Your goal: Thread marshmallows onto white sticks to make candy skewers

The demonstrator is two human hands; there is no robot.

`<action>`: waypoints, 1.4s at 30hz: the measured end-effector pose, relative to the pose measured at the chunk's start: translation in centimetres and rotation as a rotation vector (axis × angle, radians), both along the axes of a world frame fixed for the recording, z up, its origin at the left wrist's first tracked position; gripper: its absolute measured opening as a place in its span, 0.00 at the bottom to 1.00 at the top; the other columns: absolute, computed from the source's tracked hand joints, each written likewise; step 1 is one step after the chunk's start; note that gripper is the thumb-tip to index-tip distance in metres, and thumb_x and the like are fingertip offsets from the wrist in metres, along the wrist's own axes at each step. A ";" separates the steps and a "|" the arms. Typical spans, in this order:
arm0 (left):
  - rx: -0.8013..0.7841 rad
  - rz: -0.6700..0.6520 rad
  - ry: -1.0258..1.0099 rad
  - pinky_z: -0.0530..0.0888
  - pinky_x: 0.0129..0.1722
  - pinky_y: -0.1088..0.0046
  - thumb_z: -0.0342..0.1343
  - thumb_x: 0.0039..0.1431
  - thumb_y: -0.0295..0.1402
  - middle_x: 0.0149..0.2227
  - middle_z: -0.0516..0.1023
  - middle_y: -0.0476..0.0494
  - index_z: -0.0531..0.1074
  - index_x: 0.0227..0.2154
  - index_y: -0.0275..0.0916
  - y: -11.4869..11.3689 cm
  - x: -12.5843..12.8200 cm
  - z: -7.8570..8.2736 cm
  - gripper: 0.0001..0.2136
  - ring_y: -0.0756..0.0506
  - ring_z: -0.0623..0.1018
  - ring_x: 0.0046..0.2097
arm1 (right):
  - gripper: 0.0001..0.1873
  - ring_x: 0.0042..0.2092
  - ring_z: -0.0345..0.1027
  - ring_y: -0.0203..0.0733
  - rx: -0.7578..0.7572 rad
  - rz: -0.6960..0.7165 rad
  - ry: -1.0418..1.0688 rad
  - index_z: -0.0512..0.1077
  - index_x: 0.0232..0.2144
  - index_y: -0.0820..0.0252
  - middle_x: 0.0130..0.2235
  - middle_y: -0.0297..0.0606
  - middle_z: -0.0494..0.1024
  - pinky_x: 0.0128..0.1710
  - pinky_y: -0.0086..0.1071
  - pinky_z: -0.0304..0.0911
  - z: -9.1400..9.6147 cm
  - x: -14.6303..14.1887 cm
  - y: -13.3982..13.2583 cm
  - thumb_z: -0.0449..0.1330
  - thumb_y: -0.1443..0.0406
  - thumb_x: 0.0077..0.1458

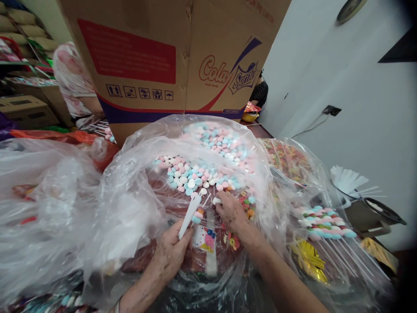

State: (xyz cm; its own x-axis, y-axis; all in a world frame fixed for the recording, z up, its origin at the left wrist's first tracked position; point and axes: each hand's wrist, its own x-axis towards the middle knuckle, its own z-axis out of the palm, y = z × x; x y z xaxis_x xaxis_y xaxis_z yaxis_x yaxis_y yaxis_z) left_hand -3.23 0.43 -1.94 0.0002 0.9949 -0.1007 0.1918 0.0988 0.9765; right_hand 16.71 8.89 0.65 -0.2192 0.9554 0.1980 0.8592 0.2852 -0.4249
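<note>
My left hand (171,245) is closed round a bundle of white sticks (190,214), whose tips point up and away from me. Close to its fingertips, pink and blue marshmallows (197,216) with an orange piece sit in a short stack, seemingly on a stick. My right hand (232,213) pinches a small white marshmallow (216,201) between thumb and fingers. Just beyond both hands, loose pink, blue and white marshmallows (187,176) lie heaped in an open clear plastic bag (130,174). Coloured ring-shaped candies (232,240) lie beside and partly under my right wrist.
A tall cardboard box (140,48) stands behind the bag. At right are finished marshmallow skewers (325,224), gold ties (311,261), a bag of ring candies (286,154) and a container (368,217) near white sticks. A person (73,78) is at the left back, another (260,91) behind the box.
</note>
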 end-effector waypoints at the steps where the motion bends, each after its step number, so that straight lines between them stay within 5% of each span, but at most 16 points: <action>1: -0.001 -0.016 0.011 0.59 0.17 0.77 0.52 0.60 0.41 0.16 0.69 0.56 0.71 0.25 0.41 0.0 0.0 0.2 0.13 0.51 0.63 0.17 | 0.05 0.33 0.67 0.42 -0.041 -0.043 0.164 0.68 0.31 0.57 0.30 0.35 0.75 0.35 0.32 0.61 0.0 0.2 0.2 0.55 0.71 0.51; 6: 0.033 -0.091 0.103 0.63 0.23 0.75 0.50 0.61 0.40 0.17 0.69 0.54 0.77 0.30 0.40 0.0 0.1 1.1 0.13 0.48 0.68 0.22 | 0.14 0.23 0.65 0.35 -0.390 -0.102 1.038 0.68 0.29 0.57 0.24 0.29 0.74 0.23 0.28 0.59 1.3 1.0 0.4 0.66 0.59 0.41; 9: 0.039 -0.113 0.141 0.64 0.25 0.74 0.50 0.61 0.40 0.19 0.70 0.54 0.78 0.39 0.41 0.1 0.2 1.4 0.14 0.47 0.68 0.24 | 0.17 0.25 0.69 0.36 -0.486 -0.089 1.217 0.70 0.28 0.58 0.25 0.32 0.77 0.23 0.28 0.62 2.5 1.0 0.2 0.70 0.61 0.35; 12: 0.043 -0.132 0.156 0.64 0.27 0.74 0.49 0.62 0.40 0.20 0.68 0.55 0.78 0.36 0.41 0.1 0.2 1.3 0.13 0.47 0.68 0.25 | 0.17 0.25 0.70 0.35 -0.472 -0.081 1.271 0.70 0.27 0.59 0.24 0.30 0.76 0.23 0.27 0.64 3.0 0.9 0.1 0.71 0.62 0.34; 22: 0.013 -0.160 0.169 0.63 0.28 0.74 0.47 0.62 0.40 0.19 0.67 0.54 0.65 0.20 0.42 0.2 0.3 2.1 0.16 0.47 0.68 0.25 | 0.11 0.28 0.70 0.35 -0.419 0.059 1.166 0.75 0.29 0.59 0.28 0.32 0.78 0.30 0.28 0.67 3.0 0.7 0.1 0.70 0.63 0.40; 28: 0.010 -0.166 0.189 0.62 0.28 0.73 0.46 0.62 0.41 0.20 0.66 0.55 0.70 0.27 0.41 0.1 0.2 1.6 0.14 0.47 0.67 0.26 | 0.12 0.33 0.73 0.37 -0.293 0.099 1.019 0.77 0.37 0.58 0.32 0.33 0.80 0.34 0.30 0.67 1.8 0.9 0.1 0.66 0.63 0.46; 35: 0.019 -0.160 0.156 0.62 0.27 0.73 0.47 0.62 0.41 0.20 0.65 0.55 0.74 0.36 0.39 0.1 0.2 1.1 0.14 0.47 0.64 0.25 | 0.15 0.41 0.77 0.41 0.125 0.182 0.548 0.80 0.42 0.54 0.41 0.35 0.83 0.44 0.32 0.70 1.8 0.7 -1.0 0.57 0.67 0.53; 42: 0.010 -0.162 0.156 0.62 0.27 0.72 0.46 0.62 0.44 0.20 0.65 0.54 0.75 0.38 0.38 0.1 0.1 0.7 0.17 0.47 0.66 0.24 | 0.17 0.36 0.76 0.39 -0.006 0.143 0.554 0.78 0.46 0.54 0.39 0.33 0.83 0.37 0.29 0.70 1.3 0.6 -1.3 0.57 0.65 0.55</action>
State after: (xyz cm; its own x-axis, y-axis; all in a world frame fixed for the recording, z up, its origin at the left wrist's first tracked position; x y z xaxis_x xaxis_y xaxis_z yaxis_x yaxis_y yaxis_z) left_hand -3.10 0.48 -1.24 0.1450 0.9842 -0.1018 0.3531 0.0446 0.9345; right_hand 17.34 7.60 1.94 -0.2116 0.9253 0.3146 0.4603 0.3783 -0.8031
